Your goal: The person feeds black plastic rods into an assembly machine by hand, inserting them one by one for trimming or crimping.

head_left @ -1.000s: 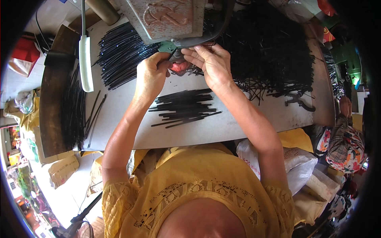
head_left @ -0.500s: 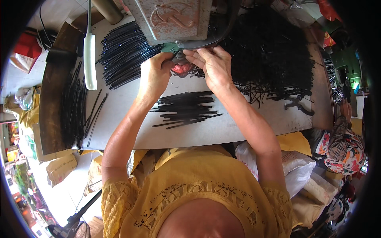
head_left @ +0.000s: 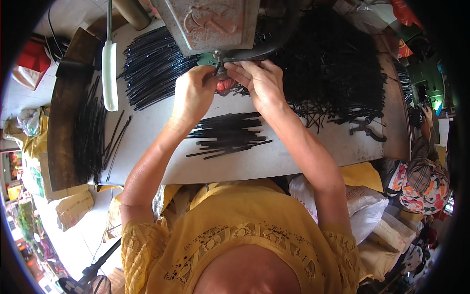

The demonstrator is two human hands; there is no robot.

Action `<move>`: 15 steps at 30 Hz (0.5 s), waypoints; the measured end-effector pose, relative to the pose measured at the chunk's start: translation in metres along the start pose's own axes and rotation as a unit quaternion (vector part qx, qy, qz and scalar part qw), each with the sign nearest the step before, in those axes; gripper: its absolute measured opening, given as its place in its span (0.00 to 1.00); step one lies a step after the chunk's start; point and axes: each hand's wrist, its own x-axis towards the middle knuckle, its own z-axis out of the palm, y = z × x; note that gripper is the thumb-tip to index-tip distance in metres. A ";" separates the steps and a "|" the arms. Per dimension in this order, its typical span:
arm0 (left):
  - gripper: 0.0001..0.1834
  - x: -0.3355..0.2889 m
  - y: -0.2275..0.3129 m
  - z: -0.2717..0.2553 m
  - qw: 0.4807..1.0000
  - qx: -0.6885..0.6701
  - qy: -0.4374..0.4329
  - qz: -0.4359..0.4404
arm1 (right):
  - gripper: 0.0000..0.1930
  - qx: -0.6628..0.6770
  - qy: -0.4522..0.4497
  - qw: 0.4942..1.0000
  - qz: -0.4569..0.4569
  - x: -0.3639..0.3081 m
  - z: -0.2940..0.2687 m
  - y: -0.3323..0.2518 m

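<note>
Both hands work close together at the tool head (head_left: pixel 222 66) of a grey metal press (head_left: pixel 215 24) with a raised emblem. My left hand (head_left: pixel 193 95) is closed in a pinch just left of the tool head; whatever its fingertips hold is hidden. On the other side, my right hand (head_left: pixel 264 85) has thumb and forefinger brought together under the press's dark arm, its other fingers loosely curled. I cannot make out what lies between them. A red piece (head_left: pixel 225 87) sits below the tool head. Nearer me lies a small pile of thin black rods (head_left: pixel 227 132).
Black rods are bundled at the left (head_left: pixel 156 68), with a larger tangled heap (head_left: pixel 333 63) at the right. Dark pliers (head_left: pixel 368 130) lie by that heap. A white-sleeved lever (head_left: pixel 110 76) hangs at the left, before a raised brown edge (head_left: pixel 63 132). Another person (head_left: pixel 423 181) works at far right.
My left hand has shifted slightly right, toward the tool head. My right hand stays nearly in place. The press's dark arm looks blurred and has moved a little.
</note>
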 end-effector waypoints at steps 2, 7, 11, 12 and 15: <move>0.06 0.006 0.006 -0.005 0.907 -0.294 -0.093 -0.288 | 0.05 0.026 0.005 0.999 0.048 0.000 -0.003 -0.001; 0.06 0.010 0.001 -0.008 0.713 -0.552 -0.124 -0.414 | 0.05 -0.070 -0.070 0.991 0.088 -0.008 -0.006 -0.020; 0.03 0.006 0.045 0.003 0.692 -0.573 -0.165 -0.407 | 0.06 -0.150 -0.021 0.986 0.067 -0.042 -0.032 -0.048; 0.03 0.005 0.056 0.002 0.696 -0.570 -0.200 -0.389 | 0.07 -0.137 -0.016 0.990 0.037 -0.049 -0.038 -0.052; 0.03 0.001 0.081 0.023 0.727 -0.518 -0.295 -0.340 | 0.06 -0.068 0.043 0.997 0.013 -0.073 -0.074 -0.054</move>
